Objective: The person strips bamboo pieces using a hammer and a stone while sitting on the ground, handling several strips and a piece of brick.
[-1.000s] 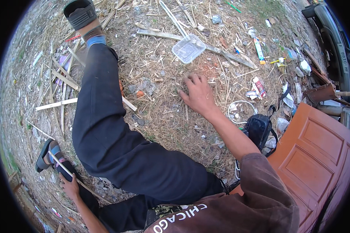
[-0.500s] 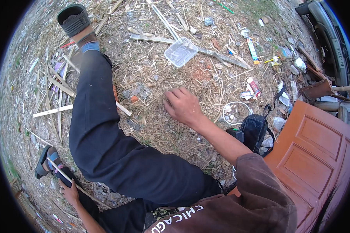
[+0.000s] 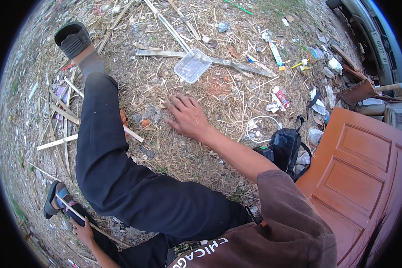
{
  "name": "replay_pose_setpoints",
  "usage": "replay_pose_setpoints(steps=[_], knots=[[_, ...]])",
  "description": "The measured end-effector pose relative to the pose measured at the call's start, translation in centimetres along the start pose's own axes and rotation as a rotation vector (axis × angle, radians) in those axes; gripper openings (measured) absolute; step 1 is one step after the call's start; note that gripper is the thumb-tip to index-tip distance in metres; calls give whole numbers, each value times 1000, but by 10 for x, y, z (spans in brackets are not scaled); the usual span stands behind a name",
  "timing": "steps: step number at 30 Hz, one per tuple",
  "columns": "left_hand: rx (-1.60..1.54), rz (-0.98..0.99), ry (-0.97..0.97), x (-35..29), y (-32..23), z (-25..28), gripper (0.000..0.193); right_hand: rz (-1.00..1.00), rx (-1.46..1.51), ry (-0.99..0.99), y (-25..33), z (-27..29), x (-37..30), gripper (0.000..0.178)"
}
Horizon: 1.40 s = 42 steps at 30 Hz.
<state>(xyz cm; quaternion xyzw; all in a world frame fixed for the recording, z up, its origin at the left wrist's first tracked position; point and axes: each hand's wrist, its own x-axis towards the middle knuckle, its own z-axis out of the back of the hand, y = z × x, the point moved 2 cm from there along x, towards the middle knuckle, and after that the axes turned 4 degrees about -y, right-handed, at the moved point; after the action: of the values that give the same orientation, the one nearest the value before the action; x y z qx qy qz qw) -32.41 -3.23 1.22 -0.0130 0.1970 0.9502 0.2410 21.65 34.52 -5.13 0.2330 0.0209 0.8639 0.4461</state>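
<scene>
My right hand (image 3: 187, 117) is held over the dry grass in the middle, fingers spread and nothing in them. In front of it lies a clear plastic tray (image 3: 193, 66), next to crossed wooden strips (image 3: 236, 64). At the lower left, my left hand (image 3: 83, 233) rests by my bent lower leg, its thumb beside a long thin wooden stick (image 3: 103, 233). The stick slants across the leg and past my sandalled foot (image 3: 53, 202); the hand seems to grip it, though part of the fingers is hidden. My other leg (image 3: 100, 147) stretches forward in dark trousers.
On the right lie a black bag (image 3: 286, 149), a white cable (image 3: 250, 129) and an orange-brown panelled door (image 3: 343, 178). A vehicle's bumper (image 3: 370, 40) shows at the far right. Thin wood pieces (image 3: 67, 111), brick bits (image 3: 145, 122) and litter cover the ground.
My right hand has moved a little left, and its curled fingers have spread out. My left hand stays by the stick. The whole view has shifted slightly.
</scene>
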Motion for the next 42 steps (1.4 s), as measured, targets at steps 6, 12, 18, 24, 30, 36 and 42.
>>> replay_pose_setpoints(steps=[6, 12, 18, 24, 30, 36, 42], knots=[[38, 13, -22, 0, -4, 2, 86, 25, -32, 73, -11, 18, -1, 38], [38, 17, -50, 2, 0, -5, 86, 63, 20, 71, -25, 27, -17, 28], [32, -11, -83, 5, 7, -11, 86, 63, 41, 25, -32, 56, -30, 28], [-19, -57, -8, 7, 5, -5, 87, -498, -48, -71, -141, 97, -31, 42], [-93, -136, -21, 30, 3, -17, 92, -648, -353, 164, -249, 97, -44, 60], [-147, -170, -47, 46, 32, -23, 97, -525, -298, 345, -264, 121, -25, 45], [-82, -176, 56, 47, 23, -4, 97, -386, -314, 143, -302, 161, 22, 37]])
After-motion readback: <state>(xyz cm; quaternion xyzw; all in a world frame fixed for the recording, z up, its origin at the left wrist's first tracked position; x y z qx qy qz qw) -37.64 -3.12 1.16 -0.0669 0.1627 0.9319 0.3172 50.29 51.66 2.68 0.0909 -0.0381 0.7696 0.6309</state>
